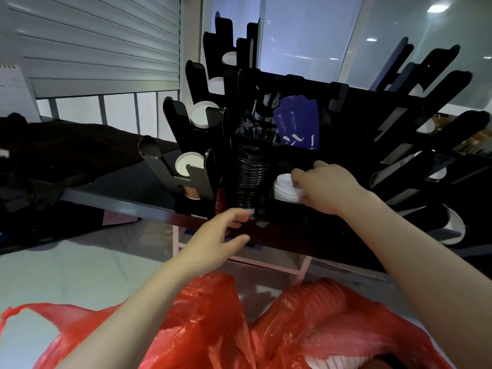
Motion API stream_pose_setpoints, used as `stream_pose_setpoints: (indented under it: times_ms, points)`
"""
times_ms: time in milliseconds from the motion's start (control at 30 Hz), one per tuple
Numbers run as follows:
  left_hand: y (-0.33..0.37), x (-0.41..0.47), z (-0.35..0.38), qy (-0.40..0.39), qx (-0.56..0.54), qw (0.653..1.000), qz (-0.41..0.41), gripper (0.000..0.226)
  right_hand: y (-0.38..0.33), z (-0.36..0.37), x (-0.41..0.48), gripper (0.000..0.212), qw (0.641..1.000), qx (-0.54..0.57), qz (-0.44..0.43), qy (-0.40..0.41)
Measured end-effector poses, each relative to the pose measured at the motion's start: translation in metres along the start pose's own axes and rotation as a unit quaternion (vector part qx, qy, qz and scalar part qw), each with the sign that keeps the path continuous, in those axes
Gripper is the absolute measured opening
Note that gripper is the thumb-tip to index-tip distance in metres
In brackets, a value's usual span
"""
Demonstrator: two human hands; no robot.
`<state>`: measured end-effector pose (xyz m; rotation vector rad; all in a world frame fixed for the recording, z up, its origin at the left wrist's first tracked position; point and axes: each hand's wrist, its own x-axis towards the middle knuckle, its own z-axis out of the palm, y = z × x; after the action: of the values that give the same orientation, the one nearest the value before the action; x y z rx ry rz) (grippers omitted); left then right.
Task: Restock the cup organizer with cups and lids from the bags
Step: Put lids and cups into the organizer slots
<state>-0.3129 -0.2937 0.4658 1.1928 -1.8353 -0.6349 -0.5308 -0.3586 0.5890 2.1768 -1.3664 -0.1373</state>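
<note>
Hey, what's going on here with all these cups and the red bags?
A person is refilling a black cup organizer. Their right hand grips a stack of white lids sitting in a front compartment. The left hand reaches to the foot of the stack of black lids beside it; whether it grips anything is unclear. White cups sit in the slanted side slots. Red plastic bags lie open in front, with some white stock showing inside.

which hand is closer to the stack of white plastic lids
Right. The right hand touches the stack of white plastic lids, with its fingers curled over the stack's right side. The left hand is lower left, by the base of the black lid stack.
</note>
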Motion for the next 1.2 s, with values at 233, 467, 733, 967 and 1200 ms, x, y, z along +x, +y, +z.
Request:
stream_pose_setpoints:
  times_ms: [233, 467, 733, 967, 1200]
  points:
    - [-0.002, -0.001, 0.003, 0.003, 0.028, 1.0, 0.01, 0.039, 0.01, 0.001, -0.003, 0.038, 0.989, 0.137, 0.039, -0.026]
    - [-0.012, 0.004, 0.006, 0.06, 0.091, 0.994, -0.004, 0.046, -0.018, -0.011, 0.021, 0.057, 0.944, 0.284, 0.036, 0.163]
    - [-0.024, 0.008, 0.017, 0.029, 0.24, 0.97, 0.017, 0.067, -0.042, -0.015, 0.069, 0.104, 0.943, 0.326, -0.006, 0.069]
    - [-0.02, 0.01, 0.03, 0.08, 0.089, 0.992, -0.03, 0.054, -0.043, -0.003, 0.071, 0.11, 0.963, 0.264, -0.009, 0.046]
    - [0.005, 0.017, 0.023, 0.191, -0.461, 0.847, -0.184, 0.021, -0.045, 0.001, 0.069, 0.105, 0.953, 0.299, 0.004, 0.056]
